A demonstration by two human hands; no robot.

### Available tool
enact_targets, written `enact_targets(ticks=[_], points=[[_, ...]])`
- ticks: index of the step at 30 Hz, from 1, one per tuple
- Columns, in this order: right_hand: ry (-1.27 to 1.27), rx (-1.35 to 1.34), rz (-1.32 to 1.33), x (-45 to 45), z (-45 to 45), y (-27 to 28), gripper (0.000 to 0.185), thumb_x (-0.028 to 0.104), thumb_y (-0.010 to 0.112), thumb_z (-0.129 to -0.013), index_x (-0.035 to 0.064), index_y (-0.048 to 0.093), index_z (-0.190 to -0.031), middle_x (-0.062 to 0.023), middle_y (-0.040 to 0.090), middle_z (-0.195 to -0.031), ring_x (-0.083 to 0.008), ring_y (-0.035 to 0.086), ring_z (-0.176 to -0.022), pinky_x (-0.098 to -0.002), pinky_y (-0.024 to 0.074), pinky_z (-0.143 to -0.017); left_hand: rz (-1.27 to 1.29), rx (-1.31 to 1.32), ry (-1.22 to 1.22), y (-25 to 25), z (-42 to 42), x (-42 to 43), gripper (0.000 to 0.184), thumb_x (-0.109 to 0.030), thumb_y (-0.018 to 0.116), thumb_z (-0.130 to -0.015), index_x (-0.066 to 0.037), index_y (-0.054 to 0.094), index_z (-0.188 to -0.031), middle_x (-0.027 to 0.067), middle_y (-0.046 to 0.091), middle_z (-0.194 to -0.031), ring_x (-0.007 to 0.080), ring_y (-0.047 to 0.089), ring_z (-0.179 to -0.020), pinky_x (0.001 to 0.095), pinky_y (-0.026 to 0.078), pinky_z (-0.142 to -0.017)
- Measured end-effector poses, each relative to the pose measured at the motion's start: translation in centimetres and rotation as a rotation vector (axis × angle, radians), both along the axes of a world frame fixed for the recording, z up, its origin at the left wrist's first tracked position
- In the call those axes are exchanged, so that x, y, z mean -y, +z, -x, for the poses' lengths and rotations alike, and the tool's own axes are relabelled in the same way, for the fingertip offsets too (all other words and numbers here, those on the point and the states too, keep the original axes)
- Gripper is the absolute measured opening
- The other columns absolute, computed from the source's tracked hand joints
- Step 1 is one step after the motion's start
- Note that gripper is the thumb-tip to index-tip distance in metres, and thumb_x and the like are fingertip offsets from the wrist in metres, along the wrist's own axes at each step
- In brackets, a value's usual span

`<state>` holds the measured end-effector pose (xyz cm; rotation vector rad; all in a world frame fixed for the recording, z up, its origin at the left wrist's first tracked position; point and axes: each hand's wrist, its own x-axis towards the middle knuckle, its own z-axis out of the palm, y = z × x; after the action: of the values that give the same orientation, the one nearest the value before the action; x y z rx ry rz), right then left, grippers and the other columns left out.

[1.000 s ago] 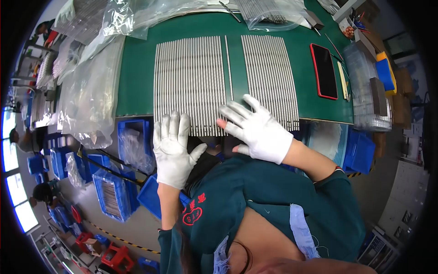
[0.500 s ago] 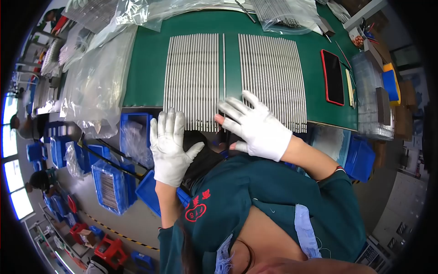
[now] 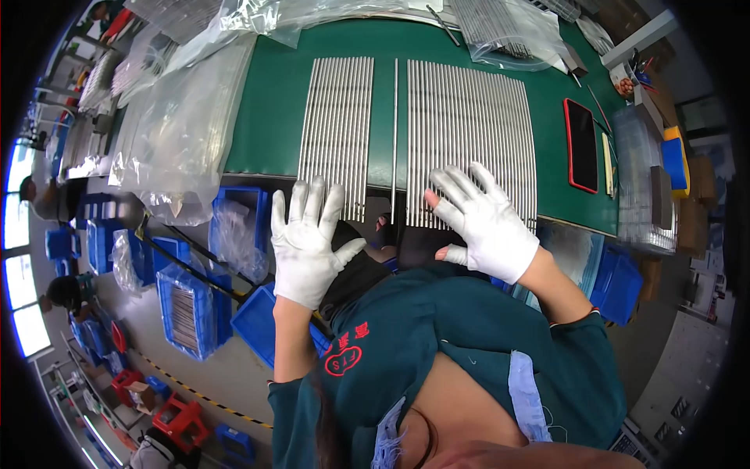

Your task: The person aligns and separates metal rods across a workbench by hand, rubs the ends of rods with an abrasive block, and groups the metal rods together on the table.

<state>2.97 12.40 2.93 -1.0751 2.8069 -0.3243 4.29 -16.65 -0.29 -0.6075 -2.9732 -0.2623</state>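
Note:
My left hand (image 3: 307, 248), in a white glove, is open, with its fingertips at the lower ends of the left group of thin metal rods (image 3: 341, 125). My right hand (image 3: 491, 228), gloved but with bare thumb and index fingertips, spreads its fingers over the lower part of the right rod group (image 3: 471, 129). Whether either hand presses on the rods is hard to tell. Between the groups a single rod (image 3: 395, 117) lies apart. All the rods lie side by side on the green table mat (image 3: 273, 102), their lower ends overhanging its front edge.
On the right lie a red-cased phone (image 3: 580, 146) and clear plastic boxes (image 3: 637, 156). Plastic bags (image 3: 183, 125) cover the table's left side; another bag of rods (image 3: 508, 35) lies at the back. Blue bins (image 3: 187, 313) stand below on the left.
The left rod group has become narrower and the right one wider. My right hand has moved to the right, away from the gap. The view has shifted slightly.

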Motion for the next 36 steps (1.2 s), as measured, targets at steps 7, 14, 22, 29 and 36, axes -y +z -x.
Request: enact_targets(ticks=[7,14,22,29,36], points=[[-0.183,-0.017,-0.067,-3.1,-0.9,-1.4,0.089,0.051,0.070,-0.077,0.0015,0.041,-0.144,-0.0242,0.038,-0.150,-0.0405,0.034,-0.141,-0.0562,0.0200,-0.119,-0.019,0.035,-0.145,-0.4,0.8,-3.9,0.085,-0.049,0.074,-0.074,-0.016,0.044,-0.147,0.0152,0.047,-0.146,0.0343,0.040,-0.137,0.0530,0.019,-0.119],[-0.201,-0.088,-0.042,-3.1,-1.0,-1.9,0.086,0.051,0.074,-0.075,0.0040,0.045,-0.141,-0.0208,0.044,-0.146,-0.0369,0.039,-0.138,-0.0559,0.0243,-0.116,0.017,-0.029,-0.174,0.8,2.0,-2.1,0.094,-0.066,0.063,-0.075,-0.010,0.041,-0.148,0.0171,0.045,-0.148,0.0368,0.039,-0.138,0.0531,0.019,-0.119],[-0.208,-0.032,-0.032,-3.2,-1.0,-2.0,0.090,0.051,0.072,-0.074,0.0046,0.041,-0.144,-0.0241,0.040,-0.149,-0.0409,0.035,-0.141,-0.0575,0.0217,-0.117,0.056,-0.001,-0.019,-0.8,2.6,0.0,0.103,-0.066,0.066,-0.073,-0.006,0.036,-0.151,0.0156,0.042,-0.151,0.0364,0.036,-0.141,0.0501,0.021,-0.120],[-0.186,-0.031,0.015,-4.0,-0.8,-1.8,0.090,0.064,0.058,-0.083,0.0049,0.038,-0.148,-0.0254,0.038,-0.150,-0.0426,0.035,-0.141,-0.0562,0.0193,-0.118,-0.059,0.099,-0.287,-0.1,1.3,-4.5,0.094,-0.064,0.068,-0.072,-0.009,0.044,-0.145,0.0131,0.048,-0.146,0.0338,0.040,-0.138,0.0495,0.022,-0.119],[-0.328,-0.311,0.321,-8.1,2.1,-3.7,0.081,0.062,0.048,-0.094,0.0041,0.039,-0.149,-0.0223,0.045,-0.147,-0.0402,0.041,-0.138,-0.0519,0.0258,-0.117,0.081,0.000,-0.132,-0.3,2.0,-1.8,0.097,-0.074,0.053,-0.078,-0.009,0.040,-0.149,0.0149,0.044,-0.150,0.0362,0.037,-0.141,0.0555,0.017,-0.119]])
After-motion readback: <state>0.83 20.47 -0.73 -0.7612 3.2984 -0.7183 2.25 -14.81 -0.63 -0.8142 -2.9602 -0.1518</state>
